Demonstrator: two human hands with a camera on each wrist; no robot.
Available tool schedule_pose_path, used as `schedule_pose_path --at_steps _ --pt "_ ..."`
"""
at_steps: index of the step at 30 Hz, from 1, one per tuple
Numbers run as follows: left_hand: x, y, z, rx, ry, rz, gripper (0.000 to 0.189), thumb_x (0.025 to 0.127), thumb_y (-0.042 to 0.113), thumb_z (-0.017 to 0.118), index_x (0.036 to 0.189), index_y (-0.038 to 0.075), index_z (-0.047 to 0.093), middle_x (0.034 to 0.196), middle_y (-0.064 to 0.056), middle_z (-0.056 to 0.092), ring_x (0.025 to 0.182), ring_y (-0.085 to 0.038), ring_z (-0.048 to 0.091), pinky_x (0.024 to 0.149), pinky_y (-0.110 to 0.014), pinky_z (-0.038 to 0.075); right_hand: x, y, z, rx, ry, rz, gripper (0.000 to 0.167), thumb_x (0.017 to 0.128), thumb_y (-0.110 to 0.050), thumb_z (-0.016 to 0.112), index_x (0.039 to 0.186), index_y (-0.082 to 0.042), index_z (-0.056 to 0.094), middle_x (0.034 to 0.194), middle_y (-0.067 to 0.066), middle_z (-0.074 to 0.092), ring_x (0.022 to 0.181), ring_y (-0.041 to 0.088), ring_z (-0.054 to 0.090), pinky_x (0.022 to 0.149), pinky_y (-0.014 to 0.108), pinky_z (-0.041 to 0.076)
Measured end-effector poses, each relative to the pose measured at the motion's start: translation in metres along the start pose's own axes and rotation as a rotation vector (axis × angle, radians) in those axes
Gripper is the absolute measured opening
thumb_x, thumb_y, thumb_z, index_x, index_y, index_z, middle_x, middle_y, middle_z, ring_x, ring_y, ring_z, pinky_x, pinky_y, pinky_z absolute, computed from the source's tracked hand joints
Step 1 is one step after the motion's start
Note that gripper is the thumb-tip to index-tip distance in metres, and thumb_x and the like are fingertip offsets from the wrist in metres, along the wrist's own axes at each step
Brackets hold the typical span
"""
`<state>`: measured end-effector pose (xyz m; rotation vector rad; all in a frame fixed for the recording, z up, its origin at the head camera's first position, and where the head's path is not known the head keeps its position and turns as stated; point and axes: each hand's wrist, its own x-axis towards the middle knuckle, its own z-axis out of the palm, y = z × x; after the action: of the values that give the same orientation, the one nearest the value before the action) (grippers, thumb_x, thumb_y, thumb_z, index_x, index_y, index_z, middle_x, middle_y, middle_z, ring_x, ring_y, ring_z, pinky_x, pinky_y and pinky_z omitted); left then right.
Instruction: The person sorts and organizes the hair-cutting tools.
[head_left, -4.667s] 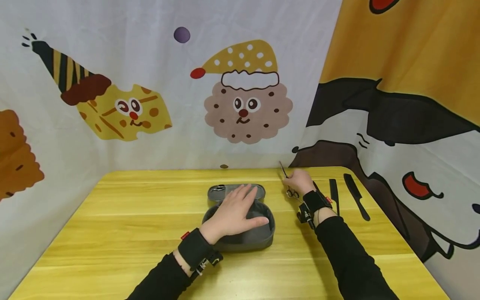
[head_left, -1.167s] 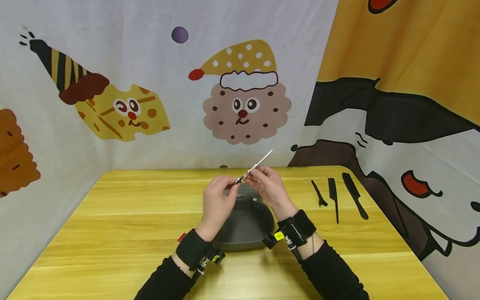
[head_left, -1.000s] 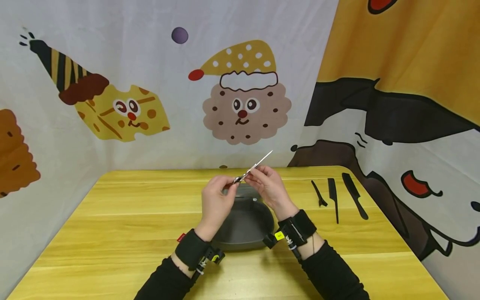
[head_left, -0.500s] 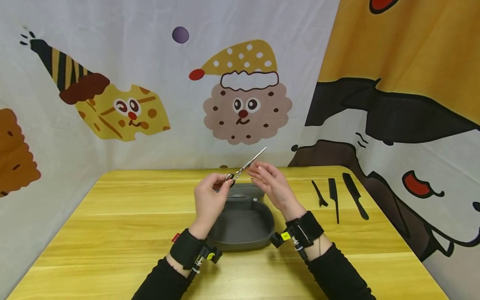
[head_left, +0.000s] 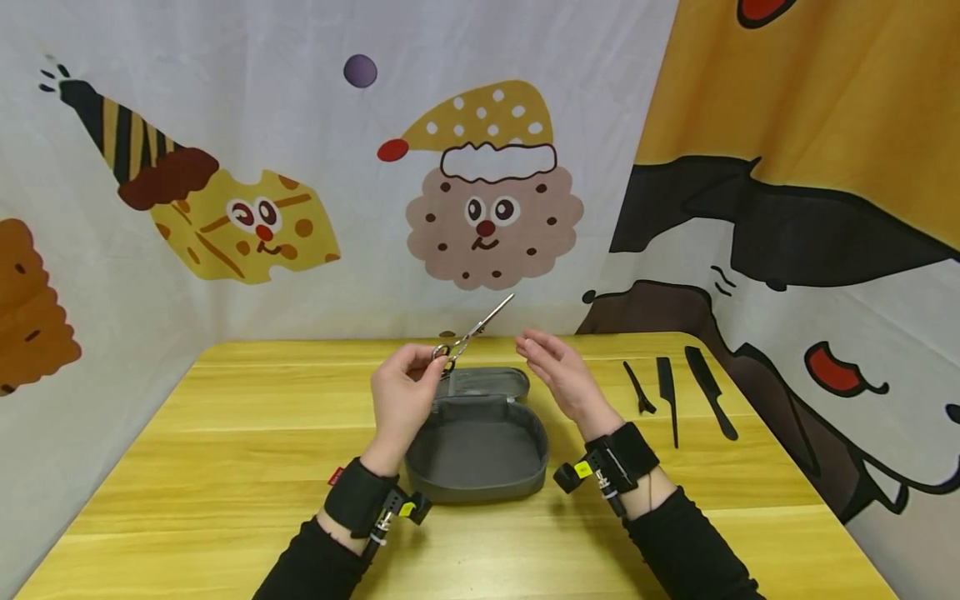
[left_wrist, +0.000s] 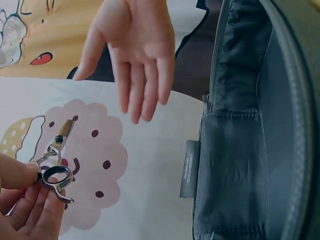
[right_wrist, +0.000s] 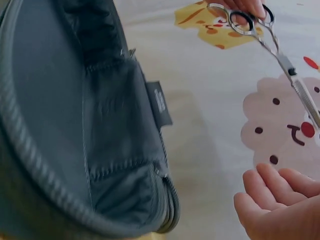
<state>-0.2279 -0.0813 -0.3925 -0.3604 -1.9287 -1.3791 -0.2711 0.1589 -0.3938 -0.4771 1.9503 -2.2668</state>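
Above the back of an open grey zip case [head_left: 480, 493], my left hand [head_left: 401, 398] pinches silver thinning scissors [head_left: 480, 323] by the finger rings. Their closed blades point up and to the right, away from the hand. A toothed blade edge shows on the scissors [right_wrist: 300, 90] in the right wrist view. My right hand [head_left: 568, 379] is right of the scissors, palm turned inward, fingers extended and holding nothing. The left wrist view shows the right hand [left_wrist: 137, 55] palm-on, apart from the scissors. The case's lid [head_left: 491, 382] lies back toward the wall.
Right of the case, a black hair clip [head_left: 638, 388], a black tail comb [head_left: 667, 396] and a wider black handled comb [head_left: 709, 390] lie in a row on the wooden table [head_left: 225, 467]. A printed cloth [head_left: 300, 125] hangs behind the table.
The right hand brought the scissors from the right side to over the case, where both hands held them. It has since let go and drawn right; the left hand has moved left with them.
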Motion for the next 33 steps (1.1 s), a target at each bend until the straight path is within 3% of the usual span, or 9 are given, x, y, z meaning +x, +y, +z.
schedule_pose_path --at_steps 9,15,24,33 --pt "0.000 -0.008 -0.013 -0.008 -0.014 -0.051 0.006 0.086 0.002 0.076 0.091 0.001 0.073 0.084 -0.010 0.072 0.072 -0.022 0.066 0.066 -0.016 0.051 0.002 0.007 -0.016 -0.070 0.022 0.091 0.059 0.104 -0.015 0.050 0.152 0.008 0.024 0.153 0.029 0.030 0.142 0.039 0.030 0.118 0.043 0.024" --pt "0.000 -0.013 -0.022 0.008 -0.024 -0.095 0.005 0.087 0.003 0.075 0.091 0.001 0.073 0.085 -0.011 0.071 0.074 -0.022 0.067 0.067 -0.017 0.052 0.003 0.013 -0.025 -0.105 0.029 0.140 0.062 0.104 -0.016 0.050 0.152 0.010 0.020 0.155 0.030 0.024 0.143 0.043 0.026 0.118 0.048 0.022" --pt "-0.001 -0.020 -0.032 0.035 -0.053 -0.150 0.007 0.088 0.007 0.075 0.091 0.001 0.073 0.083 -0.009 0.071 0.073 -0.021 0.067 0.061 -0.018 0.052 0.007 0.024 -0.036 -0.184 0.022 0.208 0.064 0.104 -0.020 0.052 0.153 0.008 0.020 0.156 0.029 0.022 0.142 0.044 0.026 0.117 0.051 0.023" --pt "0.001 -0.026 -0.040 0.048 -0.077 -0.212 0.005 0.089 0.006 0.075 0.091 0.002 0.073 0.082 -0.009 0.071 0.069 -0.018 0.064 0.057 -0.019 0.050 0.014 0.033 -0.042 -0.186 0.051 0.271 0.069 0.103 -0.022 0.054 0.152 0.011 0.018 0.155 0.032 0.022 0.141 0.046 0.028 0.115 0.050 0.027"
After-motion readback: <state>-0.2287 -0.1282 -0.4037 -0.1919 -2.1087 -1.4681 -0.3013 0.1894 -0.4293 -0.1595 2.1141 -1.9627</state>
